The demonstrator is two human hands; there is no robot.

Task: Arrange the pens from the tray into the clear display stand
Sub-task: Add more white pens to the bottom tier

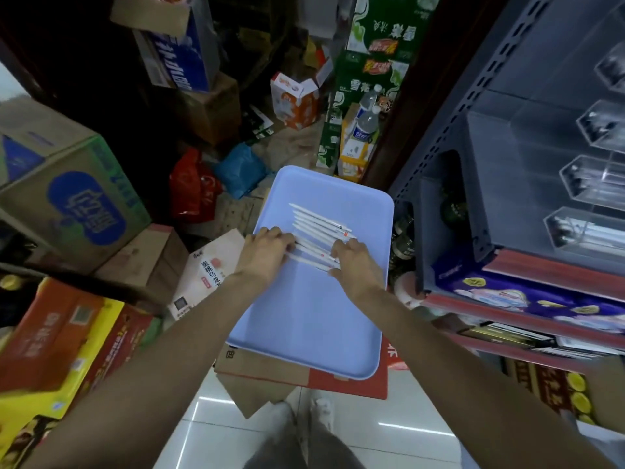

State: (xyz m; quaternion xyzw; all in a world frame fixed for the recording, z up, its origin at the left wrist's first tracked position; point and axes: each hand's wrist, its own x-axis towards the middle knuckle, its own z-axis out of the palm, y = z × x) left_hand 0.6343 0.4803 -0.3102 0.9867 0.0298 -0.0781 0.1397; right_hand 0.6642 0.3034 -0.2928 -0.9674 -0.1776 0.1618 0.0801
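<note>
A light blue tray [314, 309] lies on cardboard boxes in front of me. Several white pens [318, 222] lie side by side across its far half. My left hand [265, 250] rests its fingertips on the left ends of the nearer pens. My right hand [356, 260] is over their right ends, fingers on the far side and thumb against the nearest pen, holding a few between them. The clear display stand [581, 228] sits on the grey shelf at the right, and its lowest compartment holds a few white pens.
A grey metal shelf unit [473, 184] with packaged goods fills the right side. Stacked cartons [67, 198] crowd the left and the back. A red bag [192, 187] and a blue bag lie beyond the tray. White floor tiles [209, 431] show by my feet.
</note>
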